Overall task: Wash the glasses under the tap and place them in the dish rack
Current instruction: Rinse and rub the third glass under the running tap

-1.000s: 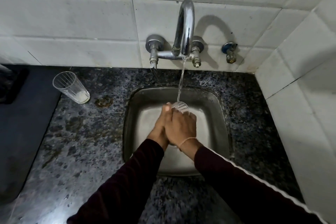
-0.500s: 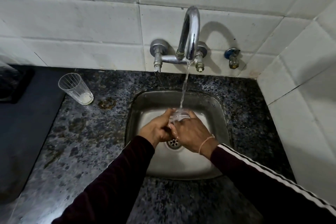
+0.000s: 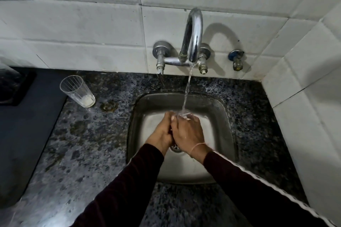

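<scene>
— Where's the glass [image 3: 182, 113] being washed?
— Over the sink [image 3: 224, 116], right under the tap [image 3: 191, 37]'s stream, mostly hidden. The left hand [image 3: 163, 132] and right hand [image 3: 188, 133] both wrap around it.
— And the other glass [image 3: 77, 91]?
— Upright on the counter [image 3: 77, 143], far left of the sink.

Tap [image 3: 191, 35] is shiny chrome metal, sink [image 3: 224, 116] a duller brushed steel. Bench [image 3: 83, 143] looks like polished speckled granite, I think. Ribbed clear glass [image 3: 77, 90] at left, glossy white wall tiles [image 3: 83, 24].
</scene>
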